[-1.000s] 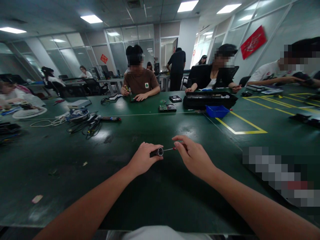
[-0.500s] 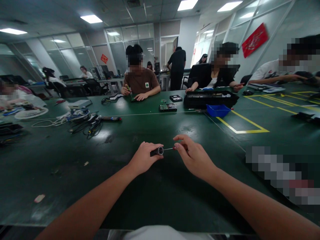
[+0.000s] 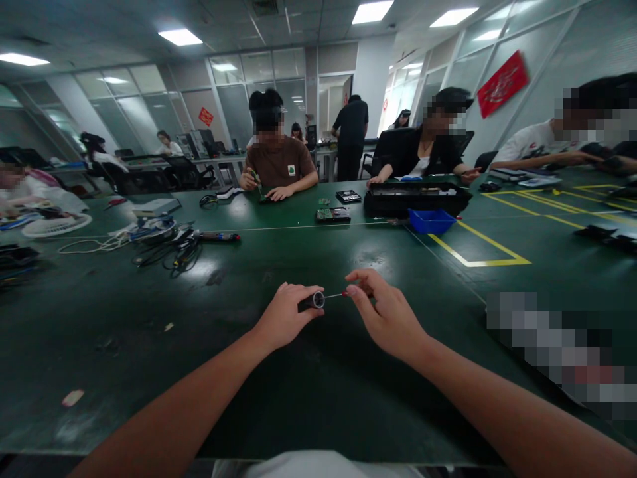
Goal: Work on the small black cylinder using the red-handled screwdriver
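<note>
My left hand (image 3: 288, 314) is closed around a dark cylindrical object (image 3: 312, 301) with a pale metallic ring at the end facing me. What kind of object it is, I cannot make out. In my right hand (image 3: 381, 309) is a small screwdriver (image 3: 334, 296), its red part pinched between thumb and fingers. Its thin shaft points left and meets the side of the cylinder near the ringed end. Most of the screwdriver's handle is hidden by my fingers. Both hands are held over the green table (image 3: 239, 392).
Tangled cables (image 3: 182, 249) and a dark rod-like tool (image 3: 217, 236) lie to the left. Ahead are a hard drive (image 3: 333, 214), a black casing (image 3: 418, 199) and a blue tray (image 3: 432, 221). A co-worker in brown (image 3: 281, 166) sits opposite. A blurred-out dark item lies at right.
My hands keep nearly the same pose, with the screwdriver still against the cylinder. The whole view has shifted slightly.
</note>
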Demonstrator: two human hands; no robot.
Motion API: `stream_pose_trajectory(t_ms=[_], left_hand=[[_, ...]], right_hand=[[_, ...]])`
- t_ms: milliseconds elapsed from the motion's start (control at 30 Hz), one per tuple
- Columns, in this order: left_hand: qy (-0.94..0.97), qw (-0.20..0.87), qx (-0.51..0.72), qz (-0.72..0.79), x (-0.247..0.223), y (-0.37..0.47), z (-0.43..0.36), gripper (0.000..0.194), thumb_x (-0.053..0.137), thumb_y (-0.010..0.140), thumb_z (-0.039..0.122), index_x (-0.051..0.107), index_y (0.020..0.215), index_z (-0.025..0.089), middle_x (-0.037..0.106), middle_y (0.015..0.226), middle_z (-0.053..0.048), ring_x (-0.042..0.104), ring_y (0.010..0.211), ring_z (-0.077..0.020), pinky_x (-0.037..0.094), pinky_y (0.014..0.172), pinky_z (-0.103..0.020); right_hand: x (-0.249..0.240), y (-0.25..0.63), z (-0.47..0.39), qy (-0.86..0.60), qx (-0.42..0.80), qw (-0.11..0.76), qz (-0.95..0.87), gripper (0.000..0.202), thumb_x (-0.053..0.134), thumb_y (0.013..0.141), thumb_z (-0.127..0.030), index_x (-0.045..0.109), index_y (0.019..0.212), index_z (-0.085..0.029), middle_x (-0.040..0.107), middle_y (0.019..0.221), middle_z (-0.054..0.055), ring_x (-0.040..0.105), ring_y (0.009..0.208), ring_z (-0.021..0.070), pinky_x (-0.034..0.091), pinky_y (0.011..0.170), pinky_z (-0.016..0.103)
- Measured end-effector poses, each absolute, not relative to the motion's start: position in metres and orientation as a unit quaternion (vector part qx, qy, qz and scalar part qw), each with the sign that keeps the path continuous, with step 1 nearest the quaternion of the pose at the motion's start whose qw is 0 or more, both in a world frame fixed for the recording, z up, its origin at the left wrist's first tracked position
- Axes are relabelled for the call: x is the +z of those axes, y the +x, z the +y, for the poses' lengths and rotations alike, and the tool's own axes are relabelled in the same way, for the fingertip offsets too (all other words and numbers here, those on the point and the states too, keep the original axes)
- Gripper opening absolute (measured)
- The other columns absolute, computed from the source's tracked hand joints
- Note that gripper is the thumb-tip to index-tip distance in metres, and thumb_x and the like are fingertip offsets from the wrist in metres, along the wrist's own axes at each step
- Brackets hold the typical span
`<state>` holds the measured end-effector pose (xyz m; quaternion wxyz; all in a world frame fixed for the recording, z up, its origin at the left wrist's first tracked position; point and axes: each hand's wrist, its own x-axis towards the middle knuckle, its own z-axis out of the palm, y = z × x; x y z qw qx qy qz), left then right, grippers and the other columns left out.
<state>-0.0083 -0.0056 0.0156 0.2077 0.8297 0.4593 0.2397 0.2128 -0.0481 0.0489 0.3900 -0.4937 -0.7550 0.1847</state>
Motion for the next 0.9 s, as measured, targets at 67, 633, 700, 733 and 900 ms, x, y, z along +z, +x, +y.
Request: stream_pose_trajectory(t_ms=[67,633,700,733,900], left_hand=[[0.829,0.204,0.240,0.461,0.0160,-0.0081,-0.0056,0.038,0.069,0.088,0.033,0.064,0.125,0.030,0.069,0.115,-0.003,0.058,0.107,-0.0249,0.036,0.107,-0.048],[0.831,0.206,0.241,0.457,0.0184,-0.0090,-0.0067,0.038,0.070,0.087,0.032,0.064,0.125,0.030,0.069,0.115,-0.002,0.058,0.107,-0.0250,0.037,0.106,-0.047],[0.832,0.207,0.241,0.455,0.0176,-0.0091,-0.0066,0.038,0.069,0.088,0.033,0.064,0.126,0.030,0.069,0.114,-0.002,0.058,0.107,-0.0247,0.037,0.106,-0.047],[0.832,0.207,0.242,0.454,0.0170,-0.0092,-0.0065,0.038,0.069,0.088,0.034,0.063,0.126,0.030,0.069,0.114,-0.002,0.058,0.106,-0.0246,0.037,0.106,-0.047],[0.834,0.202,0.245,0.451,0.0147,-0.0100,-0.0050,0.039,0.069,0.088,0.035,0.063,0.126,0.031,0.069,0.114,-0.001,0.059,0.106,-0.0239,0.036,0.106,-0.046]], right_hand=[[0.0481,0.2129,-0.0476,-0.476,0.176,0.407,-0.760,0.019,0.046,0.098,-0.028,0.052,0.115,-0.021,0.069,0.092,0.005,0.066,0.080,0.0194,0.050,0.070,0.033],[0.0481,0.2140,-0.0490,-0.487,0.178,0.384,-0.764,0.026,0.044,0.099,-0.027,0.054,0.121,-0.020,0.065,0.082,0.003,0.058,0.066,0.0161,0.043,0.058,0.029],[0.0486,0.2138,-0.0493,-0.486,0.179,0.383,-0.765,0.026,0.044,0.100,-0.029,0.054,0.121,-0.020,0.066,0.082,0.002,0.059,0.068,0.0163,0.044,0.061,0.029],[0.0491,0.2136,-0.0494,-0.487,0.178,0.385,-0.763,0.026,0.043,0.101,-0.031,0.055,0.120,-0.020,0.066,0.082,0.002,0.060,0.067,0.0162,0.044,0.061,0.029],[0.0518,0.2120,-0.0492,-0.512,0.186,0.380,-0.747,0.030,0.038,0.103,-0.039,0.057,0.116,-0.020,0.069,0.079,0.002,0.054,0.053,0.0139,0.038,0.052,0.028]])
